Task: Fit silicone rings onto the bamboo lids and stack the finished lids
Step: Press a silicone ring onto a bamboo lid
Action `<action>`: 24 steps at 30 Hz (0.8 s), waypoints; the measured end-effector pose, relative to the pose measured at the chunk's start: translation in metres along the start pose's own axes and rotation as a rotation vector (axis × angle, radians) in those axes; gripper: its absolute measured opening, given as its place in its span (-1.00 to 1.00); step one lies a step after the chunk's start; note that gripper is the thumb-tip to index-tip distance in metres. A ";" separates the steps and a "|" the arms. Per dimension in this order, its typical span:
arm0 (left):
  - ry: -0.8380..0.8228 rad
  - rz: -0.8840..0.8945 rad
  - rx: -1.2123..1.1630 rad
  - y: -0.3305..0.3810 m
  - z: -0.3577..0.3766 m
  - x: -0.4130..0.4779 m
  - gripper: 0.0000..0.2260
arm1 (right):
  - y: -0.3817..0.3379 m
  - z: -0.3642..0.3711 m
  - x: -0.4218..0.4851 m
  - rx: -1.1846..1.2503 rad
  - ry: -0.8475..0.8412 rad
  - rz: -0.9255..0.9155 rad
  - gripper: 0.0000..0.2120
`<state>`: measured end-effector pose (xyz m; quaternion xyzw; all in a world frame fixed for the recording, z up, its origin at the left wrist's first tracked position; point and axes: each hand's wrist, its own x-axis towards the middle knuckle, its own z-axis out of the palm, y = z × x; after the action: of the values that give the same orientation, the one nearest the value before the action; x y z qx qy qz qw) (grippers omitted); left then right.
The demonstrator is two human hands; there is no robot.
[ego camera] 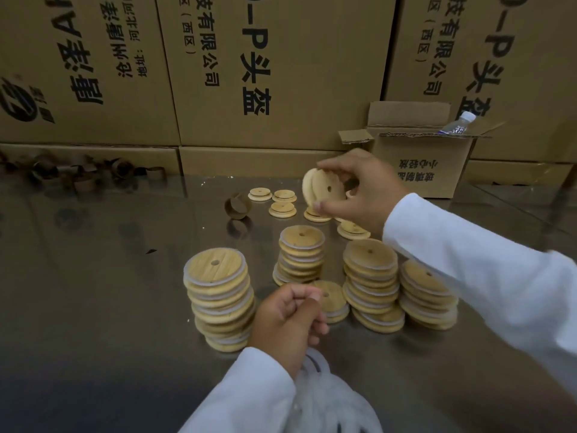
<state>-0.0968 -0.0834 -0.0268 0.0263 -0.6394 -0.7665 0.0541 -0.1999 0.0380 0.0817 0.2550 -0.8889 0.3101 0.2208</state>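
My right hand [362, 192] holds a bare bamboo lid [318, 187] upright above the far loose lids, pinched by its rim. Nearer to me, my left hand [288, 317] is closed on a thin translucent silicone ring [309, 295], just above a bag of rings [327, 398]. Several stacks of ringed lids stand on the table: a tall left stack [218, 295], a middle stack [301, 254], a right stack [371, 279] and a far-right stack [426, 295]. A low pile [332, 303] sits beside my left hand. Loose bare lids [282, 203] lie farther back.
The steel table [109, 292] is reflective. A cardboard ring [237, 206] stands near the loose lids, more cardboard tubes [93, 173] lie at the back left. A small open carton [421, 157] with a plastic bottle [459, 123] stands back right. Large cartons [265, 73] wall the rear.
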 end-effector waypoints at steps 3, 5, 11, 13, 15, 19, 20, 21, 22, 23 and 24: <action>0.028 -0.073 -0.099 0.004 0.001 0.001 -0.67 | -0.025 -0.006 -0.045 0.017 -0.014 -0.168 -0.36; 0.008 -0.135 -0.159 0.008 -0.001 0.004 -0.49 | -0.032 -0.004 -0.077 0.003 -0.021 -0.199 -0.30; -0.141 -0.162 -0.179 0.011 -0.004 -0.003 -0.53 | -0.024 0.026 -0.137 -0.051 0.018 -0.173 -0.30; -0.163 -0.049 -0.038 0.007 -0.005 -0.006 -0.78 | -0.021 0.034 -0.145 -0.070 0.046 -0.209 -0.35; -0.146 0.046 0.084 0.004 -0.006 -0.007 -0.91 | -0.019 0.038 -0.147 -0.101 0.059 -0.258 -0.35; -0.043 0.106 0.122 0.006 -0.008 -0.005 -0.85 | -0.018 0.041 -0.150 -0.138 0.069 -0.121 -0.17; -0.003 0.133 0.135 0.007 -0.008 -0.004 -0.86 | -0.016 0.040 -0.149 -0.170 0.065 -0.048 -0.15; 0.033 0.167 0.149 0.008 -0.009 -0.003 -0.86 | -0.015 0.040 -0.149 -0.206 0.043 0.019 -0.17; 0.062 0.196 0.153 0.009 -0.010 -0.002 -0.86 | -0.012 0.040 -0.150 -0.249 0.004 0.065 -0.24; 0.087 0.219 0.146 0.009 -0.011 -0.002 -0.87 | -0.010 0.041 -0.151 -0.289 -0.030 0.083 -0.35; 0.104 0.235 0.134 0.010 -0.012 -0.002 -0.87 | -0.007 0.042 -0.151 -0.306 -0.070 0.091 -0.47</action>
<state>-0.0929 -0.0962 -0.0190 -0.0053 -0.6841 -0.7081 0.1746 -0.0888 0.0527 -0.0283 0.1883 -0.9435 0.1717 0.2119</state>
